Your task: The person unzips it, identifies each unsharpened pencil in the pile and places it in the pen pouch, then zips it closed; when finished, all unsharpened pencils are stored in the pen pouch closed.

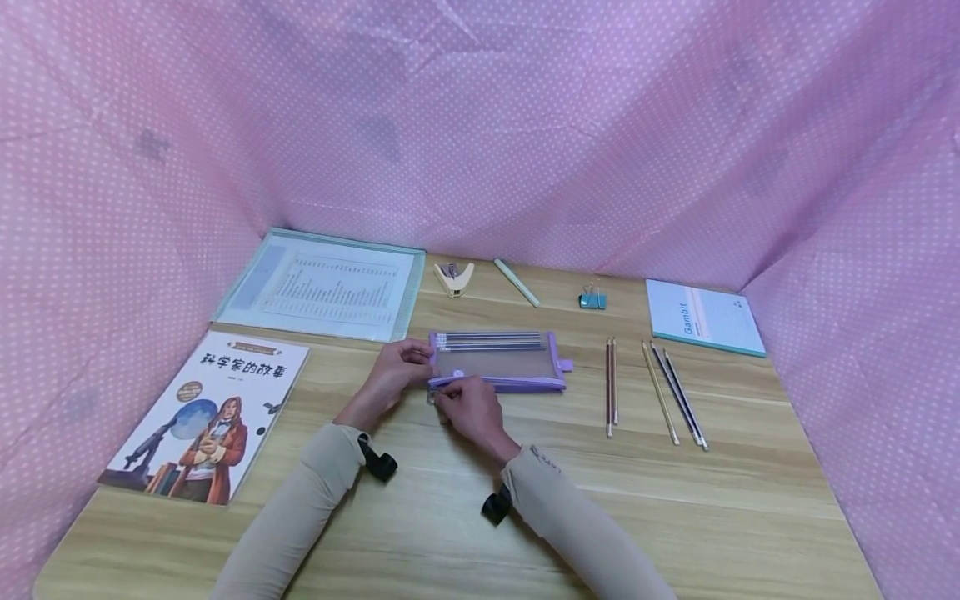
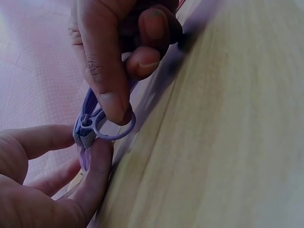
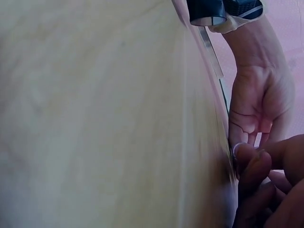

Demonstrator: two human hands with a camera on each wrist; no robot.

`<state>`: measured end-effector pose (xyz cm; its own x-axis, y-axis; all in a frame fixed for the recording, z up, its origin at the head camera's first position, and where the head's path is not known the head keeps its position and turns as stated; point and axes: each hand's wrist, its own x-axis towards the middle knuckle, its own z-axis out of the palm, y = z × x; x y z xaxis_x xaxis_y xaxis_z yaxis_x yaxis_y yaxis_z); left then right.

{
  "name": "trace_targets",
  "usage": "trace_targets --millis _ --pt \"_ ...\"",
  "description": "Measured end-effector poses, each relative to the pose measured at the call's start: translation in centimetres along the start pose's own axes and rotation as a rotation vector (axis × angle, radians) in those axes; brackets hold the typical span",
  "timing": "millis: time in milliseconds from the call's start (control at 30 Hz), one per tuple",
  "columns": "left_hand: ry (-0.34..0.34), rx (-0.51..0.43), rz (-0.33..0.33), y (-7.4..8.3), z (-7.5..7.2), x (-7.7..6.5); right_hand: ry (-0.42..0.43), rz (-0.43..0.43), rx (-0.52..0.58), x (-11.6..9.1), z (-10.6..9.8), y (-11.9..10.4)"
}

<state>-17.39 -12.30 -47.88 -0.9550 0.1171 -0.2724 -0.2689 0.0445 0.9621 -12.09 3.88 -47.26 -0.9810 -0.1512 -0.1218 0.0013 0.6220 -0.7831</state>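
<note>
A purple mesh pencil case (image 1: 517,364) lies in the middle of the table, with several pencils (image 1: 487,341) inside along its far side. My left hand (image 1: 397,372) pinches the left end of the case, thumb and fingers on either side of the zip end in the left wrist view. Between thumb and curled fingers my right hand (image 1: 476,410) pinches the ring-shaped zip pull (image 2: 107,138) at the case's near left corner. The zip runs along the near edge; part of it is hidden by my right hand.
Several loose pencils (image 1: 657,392) lie right of the case. Behind are a stapler-like cream tool (image 1: 454,280), a pale green pen-like stick (image 1: 517,282), a teal binder clip (image 1: 592,300) and a notebook (image 1: 705,317). On the left are a document folder (image 1: 322,283) and a book (image 1: 206,417).
</note>
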Motion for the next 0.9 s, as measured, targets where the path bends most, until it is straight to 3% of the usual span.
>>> trace_targets --millis 267,467,567,700,900 --pt "-0.025 -0.016 0.0 -0.2 -0.2 0.0 -0.102 0.068 0.109 0.0 -0.5 -0.1" --pt "-0.03 -0.031 0.013 -0.3 -0.2 0.2 -0.247 0.278 0.344 0.4 -1.0 0.0" --pt "-0.027 -0.031 0.018 -0.3 -0.2 0.2 -0.316 0.338 0.406 0.6 -1.3 0.0" --pt "-0.023 -0.026 0.02 -0.3 -0.2 0.3 -0.365 0.34 0.437 0.6 -1.6 0.1" --pt "-0.023 -0.019 0.006 -0.3 -0.2 0.2 -0.35 0.288 0.417 0.4 -1.2 0.1"
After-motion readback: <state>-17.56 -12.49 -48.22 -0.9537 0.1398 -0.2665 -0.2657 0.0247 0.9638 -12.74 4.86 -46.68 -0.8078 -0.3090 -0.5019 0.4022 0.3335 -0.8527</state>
